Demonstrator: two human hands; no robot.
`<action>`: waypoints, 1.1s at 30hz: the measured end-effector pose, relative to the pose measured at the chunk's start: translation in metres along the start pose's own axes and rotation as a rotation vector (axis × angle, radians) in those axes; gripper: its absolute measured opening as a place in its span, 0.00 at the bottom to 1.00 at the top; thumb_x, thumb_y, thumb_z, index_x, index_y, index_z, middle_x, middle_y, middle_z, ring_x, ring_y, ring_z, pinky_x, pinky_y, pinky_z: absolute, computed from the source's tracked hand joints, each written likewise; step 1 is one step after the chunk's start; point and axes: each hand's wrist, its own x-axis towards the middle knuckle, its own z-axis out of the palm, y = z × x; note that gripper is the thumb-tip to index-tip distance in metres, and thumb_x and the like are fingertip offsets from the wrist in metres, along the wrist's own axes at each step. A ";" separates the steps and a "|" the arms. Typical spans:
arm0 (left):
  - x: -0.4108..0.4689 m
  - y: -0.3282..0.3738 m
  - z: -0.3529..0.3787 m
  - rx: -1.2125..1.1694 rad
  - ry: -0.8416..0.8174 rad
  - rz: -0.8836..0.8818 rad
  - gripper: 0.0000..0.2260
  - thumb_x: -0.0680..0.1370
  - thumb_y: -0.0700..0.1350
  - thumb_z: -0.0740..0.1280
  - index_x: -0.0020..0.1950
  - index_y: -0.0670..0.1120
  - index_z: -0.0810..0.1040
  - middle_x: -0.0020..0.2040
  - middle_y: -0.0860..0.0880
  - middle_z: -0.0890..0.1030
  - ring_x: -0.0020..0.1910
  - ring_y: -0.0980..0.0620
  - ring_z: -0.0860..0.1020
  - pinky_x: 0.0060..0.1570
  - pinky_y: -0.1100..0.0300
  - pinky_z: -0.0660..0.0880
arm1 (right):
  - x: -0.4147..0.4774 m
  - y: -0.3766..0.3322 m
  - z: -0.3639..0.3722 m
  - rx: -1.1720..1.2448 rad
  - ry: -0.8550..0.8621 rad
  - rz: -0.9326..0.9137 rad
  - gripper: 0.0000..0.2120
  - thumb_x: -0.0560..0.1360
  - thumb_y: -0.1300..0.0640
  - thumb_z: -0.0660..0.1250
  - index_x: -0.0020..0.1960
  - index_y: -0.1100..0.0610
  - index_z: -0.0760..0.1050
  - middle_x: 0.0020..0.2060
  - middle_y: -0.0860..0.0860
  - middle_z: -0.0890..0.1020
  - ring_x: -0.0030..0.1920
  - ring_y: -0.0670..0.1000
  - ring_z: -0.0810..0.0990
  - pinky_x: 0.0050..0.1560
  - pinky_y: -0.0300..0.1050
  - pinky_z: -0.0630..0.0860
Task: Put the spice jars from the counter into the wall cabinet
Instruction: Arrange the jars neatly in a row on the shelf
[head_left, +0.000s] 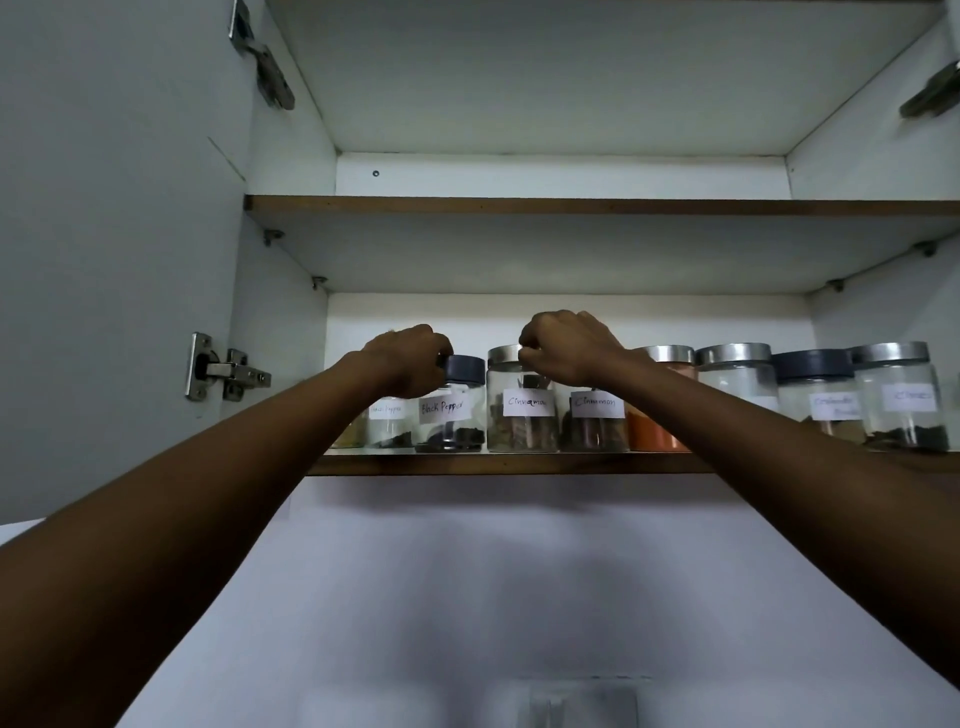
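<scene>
- My left hand (410, 358) is up on the lower shelf (467, 464) of the wall cabinet, fingers curled round the dark lid (467, 368) of the Black Pepper jar (451, 415).
- That jar stands upright at the shelf's front edge. It is just beside another pepper jar (387, 421), which my wrist partly hides.
- My right hand (569, 345) is bunched, knuckles up, over the top of the right Cinnamon jar (595, 421). Its lid is hidden under the hand, so I cannot tell whether I actually grip it.
- My fingertips there reach the silver lid of the left Cinnamon jar (522, 410), which stands between the two jars under my hands.
- Further right, the row runs on: an orange powder jar (649, 431), a silver-lidded clear jar (737, 374), a dark-lidded jar (818, 400) and a last silver-lidded jar (904, 405). The labels on the last two are blurred.
- The upper shelf (571, 206) sits overhead, and the cabinet door (119, 260) stands open at left on its hinge (228, 371).
</scene>
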 end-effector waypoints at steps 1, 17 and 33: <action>0.001 0.002 -0.001 -0.009 -0.006 -0.015 0.14 0.78 0.45 0.60 0.62 0.45 0.74 0.61 0.43 0.76 0.58 0.43 0.74 0.58 0.51 0.68 | 0.001 0.000 0.001 -0.004 0.002 0.003 0.11 0.74 0.58 0.59 0.34 0.61 0.71 0.36 0.55 0.76 0.39 0.57 0.72 0.42 0.44 0.62; 0.026 -0.015 0.036 -0.018 -0.020 -0.080 0.12 0.78 0.38 0.58 0.60 0.43 0.74 0.57 0.42 0.78 0.54 0.42 0.75 0.47 0.56 0.67 | 0.039 -0.005 0.041 -0.109 -0.004 -0.003 0.12 0.70 0.63 0.61 0.50 0.60 0.79 0.50 0.58 0.81 0.50 0.61 0.78 0.43 0.43 0.68; 0.080 -0.037 0.087 0.011 -0.073 -0.138 0.09 0.78 0.38 0.59 0.56 0.42 0.74 0.54 0.42 0.78 0.49 0.43 0.75 0.45 0.55 0.69 | 0.074 -0.012 0.080 -0.222 -0.193 0.017 0.15 0.78 0.49 0.59 0.55 0.61 0.73 0.57 0.59 0.75 0.44 0.56 0.68 0.44 0.45 0.65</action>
